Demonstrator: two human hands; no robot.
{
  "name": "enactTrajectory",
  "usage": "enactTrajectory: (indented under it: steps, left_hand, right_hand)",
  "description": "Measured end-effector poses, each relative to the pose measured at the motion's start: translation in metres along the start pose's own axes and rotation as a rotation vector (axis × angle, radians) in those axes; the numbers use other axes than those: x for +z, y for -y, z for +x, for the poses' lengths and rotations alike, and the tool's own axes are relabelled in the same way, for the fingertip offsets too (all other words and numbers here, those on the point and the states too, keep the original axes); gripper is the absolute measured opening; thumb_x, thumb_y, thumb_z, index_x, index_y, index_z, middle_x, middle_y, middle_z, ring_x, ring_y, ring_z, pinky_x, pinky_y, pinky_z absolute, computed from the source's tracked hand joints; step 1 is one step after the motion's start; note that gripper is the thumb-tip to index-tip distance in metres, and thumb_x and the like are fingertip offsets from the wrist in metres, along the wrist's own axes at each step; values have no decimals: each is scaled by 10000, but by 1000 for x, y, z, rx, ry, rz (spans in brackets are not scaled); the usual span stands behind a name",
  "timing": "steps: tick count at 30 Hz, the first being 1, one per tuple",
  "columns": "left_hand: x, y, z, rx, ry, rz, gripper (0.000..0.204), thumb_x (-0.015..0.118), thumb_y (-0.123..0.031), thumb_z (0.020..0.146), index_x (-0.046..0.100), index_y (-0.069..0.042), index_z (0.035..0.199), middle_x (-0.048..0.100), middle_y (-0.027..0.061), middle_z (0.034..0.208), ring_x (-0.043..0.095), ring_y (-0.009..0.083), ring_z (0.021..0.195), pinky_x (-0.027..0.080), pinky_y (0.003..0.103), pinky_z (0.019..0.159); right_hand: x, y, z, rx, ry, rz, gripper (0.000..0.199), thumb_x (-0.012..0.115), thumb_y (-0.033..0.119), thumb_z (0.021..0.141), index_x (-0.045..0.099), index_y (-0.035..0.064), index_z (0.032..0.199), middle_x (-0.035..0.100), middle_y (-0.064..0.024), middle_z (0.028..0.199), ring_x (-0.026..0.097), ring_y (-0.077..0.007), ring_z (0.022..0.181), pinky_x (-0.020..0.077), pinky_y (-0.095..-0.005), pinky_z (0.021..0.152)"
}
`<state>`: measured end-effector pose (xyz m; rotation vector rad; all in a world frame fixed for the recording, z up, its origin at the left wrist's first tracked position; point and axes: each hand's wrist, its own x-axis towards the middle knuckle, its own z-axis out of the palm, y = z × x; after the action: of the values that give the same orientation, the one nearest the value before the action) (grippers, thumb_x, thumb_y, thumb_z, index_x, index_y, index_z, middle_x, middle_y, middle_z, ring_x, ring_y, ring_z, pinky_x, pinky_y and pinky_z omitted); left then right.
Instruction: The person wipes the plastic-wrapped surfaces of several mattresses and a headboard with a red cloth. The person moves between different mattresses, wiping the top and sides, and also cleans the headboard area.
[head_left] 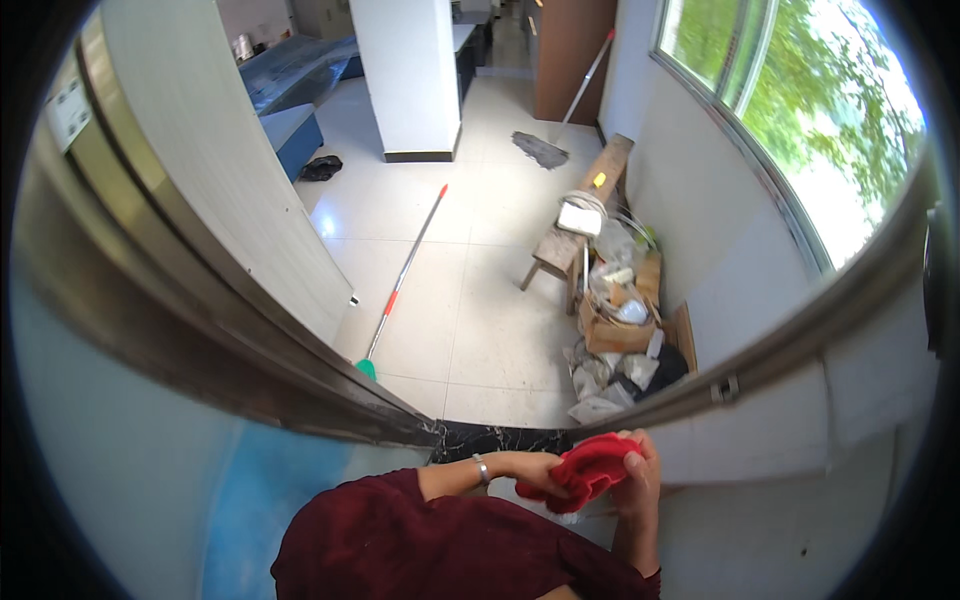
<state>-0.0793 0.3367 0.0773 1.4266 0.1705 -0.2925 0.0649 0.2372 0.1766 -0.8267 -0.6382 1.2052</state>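
A crumpled red cloth [600, 462] is stretched between my hands, low in the picture and close to my body. My left hand [540, 470], with a silver band at the wrist, grips its left side; some of the fingers disappear into the folds. On the other side my right hand [637, 478] pinches the cloth's edge, thumb in front. Below the hands a pale, partly hidden thing shows, too covered to name.
A black sill [500, 438] crosses the doorway, with an open door [215, 150] at left. Beyond lie a long-handled tool [408, 268], a wooden bench [553, 252], a cardboard box [612, 332], plastic bags [600, 385] and a grey mop [540, 150]. A white pillar [410, 80] stands farther back.
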Motion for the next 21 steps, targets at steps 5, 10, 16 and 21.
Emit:
enactTrajectory:
  steps: [5, 10, 16, 21]
  left_hand:
    - [-118, -49, 11, 328, -252, -435, 448, 645, -285, 855, 494, -26, 1189, 589, 57, 1077, 564, 137, 955, 479, 286, 795]
    - [-235, -86, 8, 428, -440, -617, 511, 619, -299, 883, 429, -40, 1281, 550, 72, 1168, 531, 132, 1046, 449, 293, 900]
    - [-376, -103, -62, 361, -676, -279, 458, 696, -194, 806, 494, -30, 1182, 558, 52, 1098, 533, 124, 1009, 449, 280, 866]
    - [-462, -117, -132, 397, -940, -129, 613, 724, -189, 778, 432, 9, 1279, 534, 75, 1201, 499, 148, 1095, 415, 294, 932]
  right_hand:
    - [26, -11, 149, -91, -161, -107, 661, 673, 227, 821, 312, 42, 1343, 483, -138, 1221, 534, -257, 1069, 444, -361, 909]
    - [-8, -41, 246, -27, -71, -427, 739, 702, 192, 782, 274, 74, 1374, 550, -127, 1102, 572, -217, 979, 472, -336, 861]
    - [23, -50, 406, 601, 338, -544, 506, 753, 215, 755, 538, -24, 1146, 630, -56, 902, 584, -118, 787, 477, -254, 703]
    - [57, -83, 542, 447, 372, -216, 206, 666, 123, 828, 559, 51, 988, 612, -28, 950, 565, -122, 894, 448, -272, 808]
